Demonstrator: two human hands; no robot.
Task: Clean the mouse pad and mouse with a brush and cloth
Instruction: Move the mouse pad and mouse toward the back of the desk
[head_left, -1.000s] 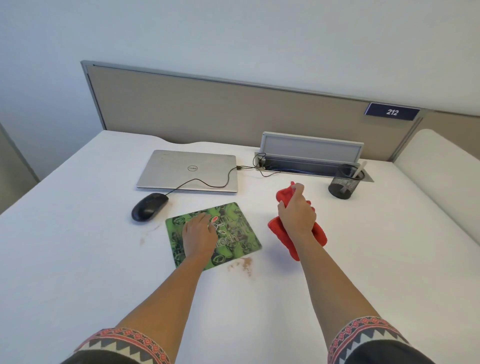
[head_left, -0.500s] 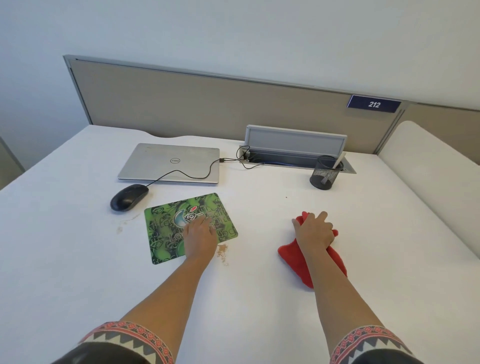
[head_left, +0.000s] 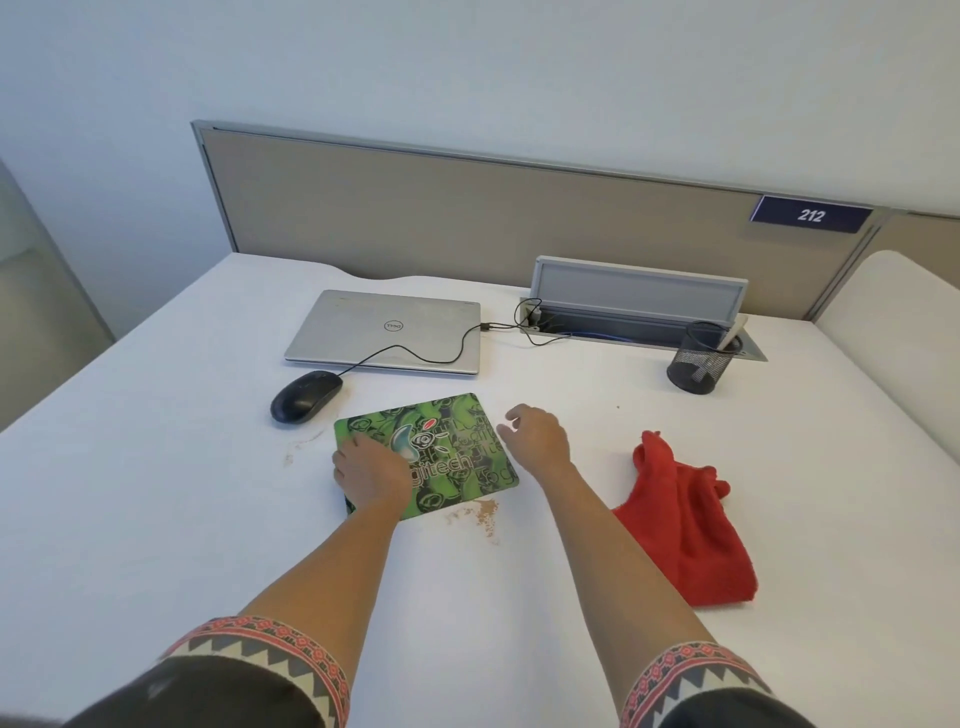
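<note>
here the left hand (head_left: 370, 475) lies flat, fingers pressed down on the near left corner of the green mouse pad (head_left: 447, 447), while the right hand (head_left: 537, 439) hovers loosely spread and empty at the pad's right edge, holding nothing. the red cloth (head_left: 685, 525) lies crumpled on the desk (head_left: 156, 519) well to the right of that hand, and the black mouse (head_left: 305, 396) sits up and to the left of the left hand, off the pad. brown crumbs (head_left: 480, 514) lie just beside the pad's near edge, between the two forearms. to do this step well, the person would likely grip both sides evenly and lift or tilt the pad gently, so no grit falls back onto it. compared with half a second ago, the right hand has let go of the cloth and come across to the pad, and the left hand has slid toward the pad's left corner.
</note>
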